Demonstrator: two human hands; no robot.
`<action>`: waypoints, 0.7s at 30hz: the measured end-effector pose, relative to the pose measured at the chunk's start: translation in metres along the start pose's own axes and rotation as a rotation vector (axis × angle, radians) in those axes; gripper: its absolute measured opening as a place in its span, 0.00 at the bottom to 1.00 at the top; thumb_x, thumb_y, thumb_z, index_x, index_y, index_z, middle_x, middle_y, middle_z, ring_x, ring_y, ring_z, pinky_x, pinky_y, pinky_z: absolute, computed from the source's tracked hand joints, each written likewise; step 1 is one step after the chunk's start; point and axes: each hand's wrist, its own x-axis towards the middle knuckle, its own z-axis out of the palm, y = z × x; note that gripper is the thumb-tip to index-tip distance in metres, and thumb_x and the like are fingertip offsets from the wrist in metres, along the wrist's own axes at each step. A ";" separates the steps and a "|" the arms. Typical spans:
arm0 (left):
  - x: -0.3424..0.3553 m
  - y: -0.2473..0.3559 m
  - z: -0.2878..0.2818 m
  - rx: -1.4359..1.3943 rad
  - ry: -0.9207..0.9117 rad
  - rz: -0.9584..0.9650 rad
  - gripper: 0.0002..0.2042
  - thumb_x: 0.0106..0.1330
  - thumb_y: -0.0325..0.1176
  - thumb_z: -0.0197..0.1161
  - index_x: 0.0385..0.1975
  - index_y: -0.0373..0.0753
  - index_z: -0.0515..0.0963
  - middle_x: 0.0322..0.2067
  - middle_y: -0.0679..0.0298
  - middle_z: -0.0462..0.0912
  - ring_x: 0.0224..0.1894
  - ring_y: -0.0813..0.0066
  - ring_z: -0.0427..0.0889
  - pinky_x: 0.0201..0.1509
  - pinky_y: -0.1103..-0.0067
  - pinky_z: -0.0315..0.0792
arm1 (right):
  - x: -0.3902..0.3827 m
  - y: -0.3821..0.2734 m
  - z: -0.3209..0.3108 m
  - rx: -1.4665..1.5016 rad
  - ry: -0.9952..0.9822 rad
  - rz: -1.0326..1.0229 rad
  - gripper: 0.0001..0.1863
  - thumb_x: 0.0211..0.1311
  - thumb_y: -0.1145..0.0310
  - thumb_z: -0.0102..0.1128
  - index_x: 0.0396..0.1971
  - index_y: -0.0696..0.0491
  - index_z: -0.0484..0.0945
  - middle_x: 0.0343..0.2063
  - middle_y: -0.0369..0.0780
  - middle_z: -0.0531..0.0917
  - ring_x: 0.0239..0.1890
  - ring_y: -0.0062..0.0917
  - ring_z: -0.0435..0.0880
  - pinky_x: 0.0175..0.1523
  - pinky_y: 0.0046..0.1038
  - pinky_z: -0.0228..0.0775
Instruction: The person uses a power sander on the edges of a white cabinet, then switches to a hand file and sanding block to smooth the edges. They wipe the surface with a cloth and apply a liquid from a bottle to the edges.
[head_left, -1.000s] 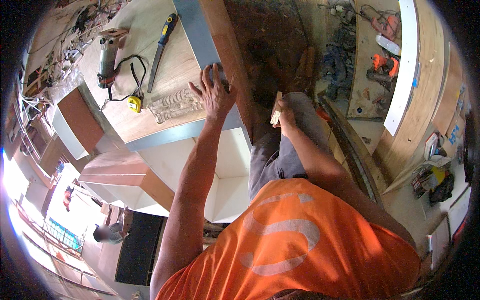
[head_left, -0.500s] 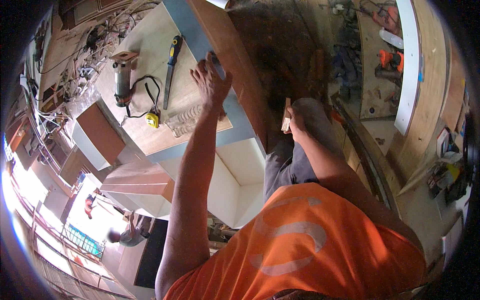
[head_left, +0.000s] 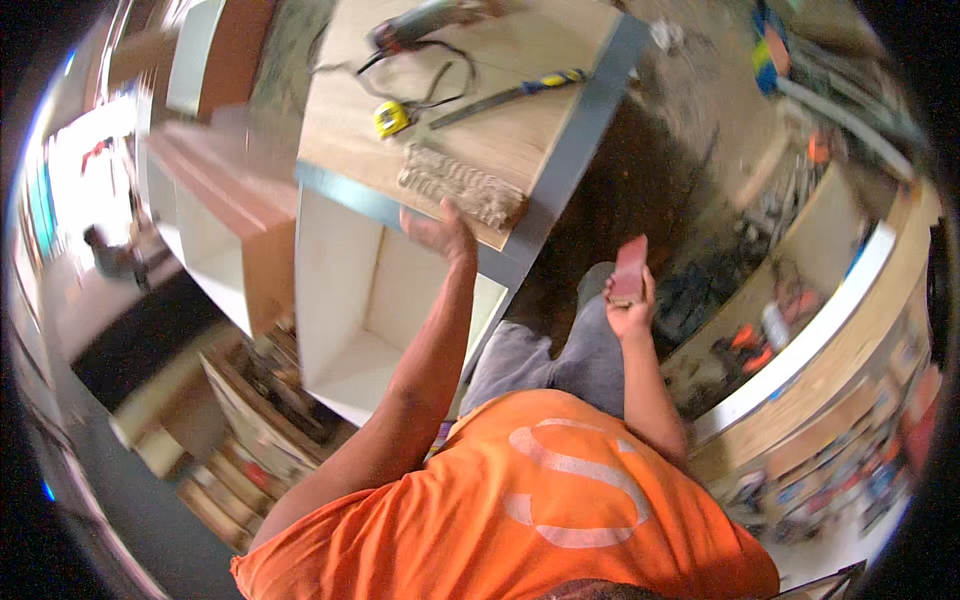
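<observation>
My left hand [head_left: 442, 235] is open, fingers apart, at the grey front edge of a cabinet [head_left: 350, 194]; whether it touches the edge I cannot tell. In my right hand [head_left: 632, 312], above my right thigh, is a flat reddish sanding block [head_left: 629, 268], held upright. On the cabinet's wooden panel, just beyond my left hand, lies a carved wooden piece [head_left: 460, 187]. A file [head_left: 490, 102] with a blue and yellow handle, a yellow tape measure [head_left: 392, 119] and a corded trim router [head_left: 415, 28] rest farther back.
A brown cabinet carcass [head_left: 265, 265] with white insides stands to the left. Wood offcuts [head_left: 225, 490] are stacked at lower left. To the right are a long white board [head_left: 800, 345] and orange tools [head_left: 750, 350]. Another person [head_left: 115, 258] is far off at left.
My view has turned, shifting the cabinet within it. My left hand has come from the cabinet's side edge to its front edge. My right hand has turned the sanding block's reddish face into view.
</observation>
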 end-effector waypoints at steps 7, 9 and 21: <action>-0.094 -0.086 -0.030 -0.489 -0.392 -0.918 0.36 0.58 0.34 0.64 0.66 0.29 0.58 0.59 0.48 0.72 0.62 0.56 0.70 0.66 0.69 0.63 | -0.056 -0.119 0.087 -0.472 -0.049 0.046 0.26 0.65 0.48 0.52 0.53 0.54 0.74 0.39 0.45 0.81 0.38 0.34 0.80 0.42 0.38 0.75; -0.116 -0.052 -0.057 -0.579 -0.337 -0.993 0.41 0.56 0.33 0.64 0.70 0.29 0.51 0.63 0.44 0.67 0.65 0.50 0.68 0.69 0.69 0.61 | -0.054 -0.133 0.130 -0.704 -0.078 0.001 0.24 0.66 0.50 0.49 0.48 0.55 0.75 0.36 0.46 0.81 0.39 0.38 0.81 0.42 0.42 0.76; -0.222 -0.051 -0.043 -0.639 -0.004 -0.849 0.33 0.58 0.30 0.57 0.66 0.33 0.59 0.61 0.48 0.64 0.64 0.49 0.66 0.69 0.66 0.62 | -0.064 0.137 0.270 -2.784 -1.904 -1.019 0.34 0.63 0.62 0.60 0.68 0.50 0.61 0.42 0.51 0.77 0.40 0.43 0.83 0.44 0.40 0.76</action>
